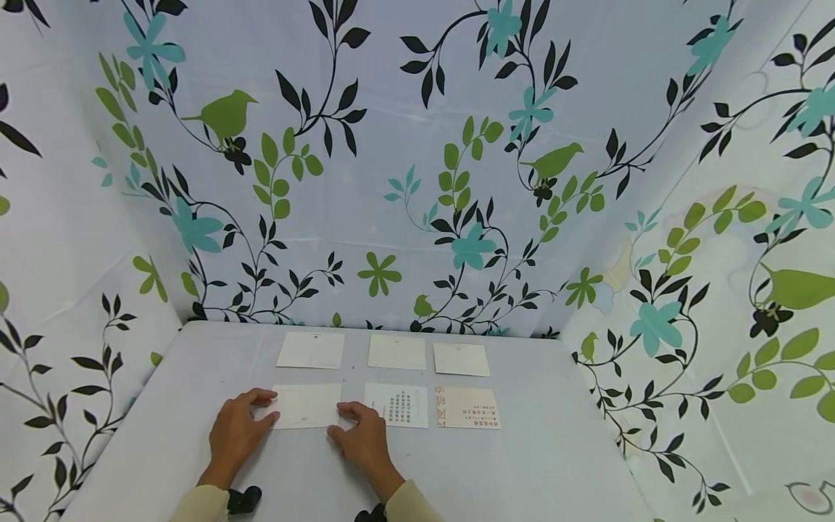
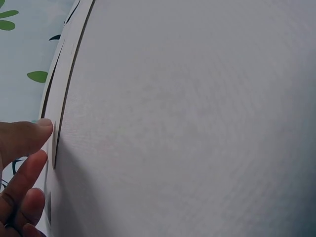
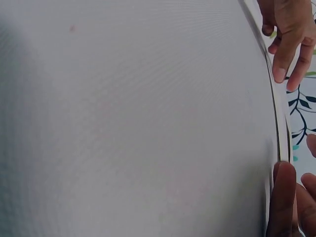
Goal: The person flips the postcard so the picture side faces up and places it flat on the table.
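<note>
A blank cream card (image 1: 306, 406) lies on the white table at the left of the front row, with a small mark near its lower edge. My left hand (image 1: 238, 431) is at its left edge, thumb and index finger spread apart with the fingertips right at the rim. Opposite it, my right hand (image 1: 365, 438) has its index fingertip at the card's right edge and its thumb near the lower right corner. The left wrist view shows the left thumb (image 2: 29, 140) beside the card's edge. Both hands appear in the right wrist view, the right thumb (image 3: 283, 197) at the bottom.
To the right lie a white card with printed text (image 1: 406, 407) and a peach card with red lettering (image 1: 468, 408). Behind them is a row of blank cream cards (image 1: 396, 351). A leaf-and-bird patterned cloth (image 1: 391, 181) surrounds the table (image 1: 522, 464) at the back and sides.
</note>
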`<control>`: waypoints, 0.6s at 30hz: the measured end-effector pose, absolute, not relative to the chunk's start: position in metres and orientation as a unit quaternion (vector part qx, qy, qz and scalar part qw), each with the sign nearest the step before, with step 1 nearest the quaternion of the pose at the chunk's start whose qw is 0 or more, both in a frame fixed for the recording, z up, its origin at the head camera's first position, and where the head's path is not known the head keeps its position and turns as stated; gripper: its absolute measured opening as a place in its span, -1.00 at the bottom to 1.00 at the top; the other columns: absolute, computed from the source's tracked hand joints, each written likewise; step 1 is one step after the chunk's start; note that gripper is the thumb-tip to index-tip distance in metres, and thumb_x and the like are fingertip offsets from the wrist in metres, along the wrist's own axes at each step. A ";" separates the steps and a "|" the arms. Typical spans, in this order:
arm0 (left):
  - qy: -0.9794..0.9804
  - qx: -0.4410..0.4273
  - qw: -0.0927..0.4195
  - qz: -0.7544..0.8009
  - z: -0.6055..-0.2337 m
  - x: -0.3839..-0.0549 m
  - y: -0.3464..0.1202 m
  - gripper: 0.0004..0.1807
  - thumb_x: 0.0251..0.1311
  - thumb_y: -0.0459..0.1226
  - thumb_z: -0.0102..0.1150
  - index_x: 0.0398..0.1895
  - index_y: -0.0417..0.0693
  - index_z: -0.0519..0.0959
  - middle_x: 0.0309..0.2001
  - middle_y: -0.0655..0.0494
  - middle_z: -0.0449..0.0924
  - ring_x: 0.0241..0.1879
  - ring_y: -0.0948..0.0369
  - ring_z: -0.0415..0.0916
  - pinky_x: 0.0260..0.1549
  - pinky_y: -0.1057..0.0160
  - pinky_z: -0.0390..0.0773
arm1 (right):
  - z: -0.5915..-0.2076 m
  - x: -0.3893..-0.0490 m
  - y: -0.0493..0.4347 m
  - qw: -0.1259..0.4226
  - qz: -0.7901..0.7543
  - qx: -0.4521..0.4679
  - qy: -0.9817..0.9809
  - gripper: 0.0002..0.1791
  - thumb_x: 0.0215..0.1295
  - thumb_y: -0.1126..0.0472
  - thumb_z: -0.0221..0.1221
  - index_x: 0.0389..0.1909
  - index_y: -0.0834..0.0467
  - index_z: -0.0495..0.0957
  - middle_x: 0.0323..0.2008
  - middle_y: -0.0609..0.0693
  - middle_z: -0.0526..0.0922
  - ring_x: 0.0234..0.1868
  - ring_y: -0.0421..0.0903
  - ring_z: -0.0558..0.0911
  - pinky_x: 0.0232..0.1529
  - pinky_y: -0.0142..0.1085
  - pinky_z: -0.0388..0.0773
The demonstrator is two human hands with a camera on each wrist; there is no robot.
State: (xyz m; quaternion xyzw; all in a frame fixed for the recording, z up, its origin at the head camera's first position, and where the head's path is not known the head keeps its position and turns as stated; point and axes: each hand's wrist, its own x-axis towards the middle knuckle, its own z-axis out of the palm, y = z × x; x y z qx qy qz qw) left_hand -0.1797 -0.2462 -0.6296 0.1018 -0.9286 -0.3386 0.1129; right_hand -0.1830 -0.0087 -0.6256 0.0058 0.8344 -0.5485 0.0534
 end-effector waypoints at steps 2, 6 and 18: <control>-0.928 0.102 0.112 -0.340 -0.630 -0.179 -0.247 -0.57 0.05 -0.33 0.58 0.05 -0.10 0.73 -0.03 -0.13 0.80 -0.11 -0.04 0.55 -0.25 0.15 0.35 | -0.626 -0.183 -0.009 0.047 -0.547 0.009 0.836 -0.61 0.12 0.25 0.53 0.01 0.01 0.77 -0.02 -0.09 0.86 -0.55 -0.29 0.62 -0.39 -0.39 0.57; -0.928 0.103 0.106 -0.341 -0.628 -0.178 -0.248 -0.57 0.06 -0.35 0.58 0.04 -0.11 0.73 -0.02 -0.14 0.79 -0.12 -0.04 0.54 -0.25 0.13 0.36 | -0.626 -0.183 -0.009 0.038 -0.565 0.021 0.824 -0.67 0.12 0.25 0.53 -0.07 -0.01 0.78 -0.10 -0.14 0.86 -0.44 -0.32 0.69 -0.38 -0.40 0.60; -0.928 0.108 0.105 -0.341 -0.629 -0.175 -0.249 -0.64 0.11 -0.30 0.54 0.01 -0.06 0.74 -0.10 -0.04 0.81 -0.22 0.08 0.49 -0.29 0.19 0.35 | -0.617 -0.186 -0.015 0.074 -0.660 0.065 0.745 -0.74 0.18 0.44 0.44 -0.12 0.15 0.78 -0.27 -0.03 0.77 -0.45 -0.14 0.80 -0.39 -0.29 0.75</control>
